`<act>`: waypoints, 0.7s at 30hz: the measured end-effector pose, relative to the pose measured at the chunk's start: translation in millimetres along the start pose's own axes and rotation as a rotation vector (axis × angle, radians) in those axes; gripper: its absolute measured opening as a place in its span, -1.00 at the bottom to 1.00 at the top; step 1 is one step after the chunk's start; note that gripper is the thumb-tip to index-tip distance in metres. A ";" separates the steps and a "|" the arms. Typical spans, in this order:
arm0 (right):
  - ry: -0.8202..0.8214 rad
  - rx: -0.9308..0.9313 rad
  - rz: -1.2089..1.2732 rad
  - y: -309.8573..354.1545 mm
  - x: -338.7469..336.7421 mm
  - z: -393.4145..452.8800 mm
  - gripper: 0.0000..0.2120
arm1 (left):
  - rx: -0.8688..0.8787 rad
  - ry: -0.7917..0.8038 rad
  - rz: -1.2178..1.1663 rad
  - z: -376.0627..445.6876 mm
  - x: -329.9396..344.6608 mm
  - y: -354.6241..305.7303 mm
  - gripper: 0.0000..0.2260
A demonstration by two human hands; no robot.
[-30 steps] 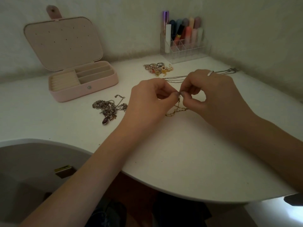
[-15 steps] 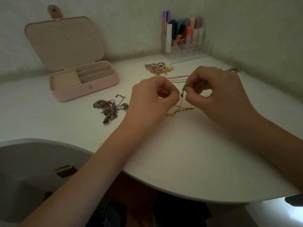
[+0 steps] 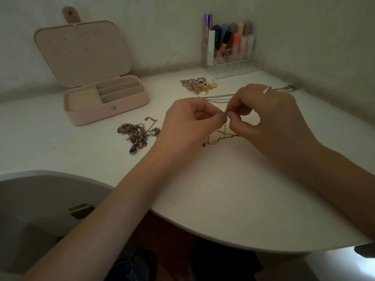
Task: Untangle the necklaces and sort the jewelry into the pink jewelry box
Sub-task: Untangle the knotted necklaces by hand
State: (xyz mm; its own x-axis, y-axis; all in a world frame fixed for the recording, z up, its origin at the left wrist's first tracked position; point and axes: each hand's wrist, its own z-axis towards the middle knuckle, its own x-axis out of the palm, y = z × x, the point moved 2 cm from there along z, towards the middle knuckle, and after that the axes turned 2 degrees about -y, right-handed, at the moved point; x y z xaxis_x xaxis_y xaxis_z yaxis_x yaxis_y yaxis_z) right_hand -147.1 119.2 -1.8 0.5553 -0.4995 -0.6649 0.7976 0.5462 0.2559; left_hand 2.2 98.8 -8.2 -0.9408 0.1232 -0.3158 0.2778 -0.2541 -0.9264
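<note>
Gold chain (image 3: 220,138), kinked and dangling onto the table, is pinched between left hand (image 3: 190,122) and right hand (image 3: 269,116).

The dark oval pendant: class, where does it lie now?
In the head view, the dark oval pendant lies on the white table, under the silver chain tangle, left of the left hand.

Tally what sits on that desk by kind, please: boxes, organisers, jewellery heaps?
Jewelry box: 1
Clear organiser: 1
Silver tangle: 1
Heap of small pieces: 1
Gold chain pinched by left hand and right hand: 1
Total: 5
</note>
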 end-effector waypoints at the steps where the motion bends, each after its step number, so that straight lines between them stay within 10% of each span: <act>1: 0.004 -0.001 -0.002 0.5 0.3 0.0 -0.93 | 0.004 -0.003 0.002 -0.1 0.3 0.1 -0.96; 21: 0.060 0.313 0.334 0.4 3.2 1.2 -0.93 | 0.054 -0.013 0.029 2.2 2.3 2.8 -0.95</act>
State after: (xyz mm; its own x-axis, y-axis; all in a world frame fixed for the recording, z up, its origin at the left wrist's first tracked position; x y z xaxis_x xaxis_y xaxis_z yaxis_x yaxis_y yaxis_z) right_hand -144.8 117.0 -3.0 0.7867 -0.2859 -0.5471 0.6152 0.4365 0.6566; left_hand 0.4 96.3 -11.1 -0.9349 0.1030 -0.3396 0.2945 -0.3088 -0.9044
